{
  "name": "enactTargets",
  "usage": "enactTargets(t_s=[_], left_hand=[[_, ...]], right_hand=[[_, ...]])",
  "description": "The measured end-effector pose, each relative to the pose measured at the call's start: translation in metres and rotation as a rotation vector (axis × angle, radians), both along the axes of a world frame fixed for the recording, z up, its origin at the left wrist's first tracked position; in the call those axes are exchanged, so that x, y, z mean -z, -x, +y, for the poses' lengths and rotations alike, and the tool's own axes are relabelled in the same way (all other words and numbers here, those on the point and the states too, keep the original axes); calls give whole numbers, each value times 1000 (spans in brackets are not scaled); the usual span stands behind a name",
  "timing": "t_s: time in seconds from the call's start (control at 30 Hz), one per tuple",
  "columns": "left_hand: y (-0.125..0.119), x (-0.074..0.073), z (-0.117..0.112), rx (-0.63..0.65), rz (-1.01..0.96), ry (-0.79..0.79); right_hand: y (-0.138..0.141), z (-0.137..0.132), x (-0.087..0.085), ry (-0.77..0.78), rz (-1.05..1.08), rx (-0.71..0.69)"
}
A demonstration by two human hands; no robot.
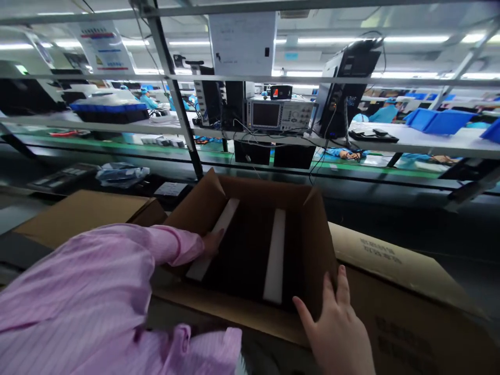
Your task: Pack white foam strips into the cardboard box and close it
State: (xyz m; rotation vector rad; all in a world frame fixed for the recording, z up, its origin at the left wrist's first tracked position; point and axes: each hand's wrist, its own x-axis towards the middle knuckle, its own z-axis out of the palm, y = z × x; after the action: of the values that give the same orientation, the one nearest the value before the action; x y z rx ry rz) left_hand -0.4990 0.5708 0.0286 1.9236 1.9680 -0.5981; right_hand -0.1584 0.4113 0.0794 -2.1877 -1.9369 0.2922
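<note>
An open brown cardboard box stands in front of me with its flaps out. Inside lies a dark flat item between two white foam strips, the left strip and the right strip. My left hand, in a pink sleeve, reaches into the box on the left side; its fingers touch the left foam strip and are mostly hidden. My right hand rests against the box's right wall near the front corner, fingers stretched out and apart.
Another closed cardboard box lies to the left. A metal rack crosses ahead, carrying a test instrument, a monitor and cables. Blue bins stand at the back right; people in blue work beyond.
</note>
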Motion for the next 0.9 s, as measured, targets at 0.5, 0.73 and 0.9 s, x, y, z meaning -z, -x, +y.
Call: enactTargets(t_s=[0.5, 0.73, 0.9], left_hand=[[-10, 14, 18, 314, -61, -22], [-4, 9, 20, 412, -57, -79], [-27, -36, 82, 493, -71, -293]], right_hand=[[-2, 6, -13, 75, 33, -21], [1, 7, -21, 90, 24, -32], [3, 10, -26, 88, 26, -29]])
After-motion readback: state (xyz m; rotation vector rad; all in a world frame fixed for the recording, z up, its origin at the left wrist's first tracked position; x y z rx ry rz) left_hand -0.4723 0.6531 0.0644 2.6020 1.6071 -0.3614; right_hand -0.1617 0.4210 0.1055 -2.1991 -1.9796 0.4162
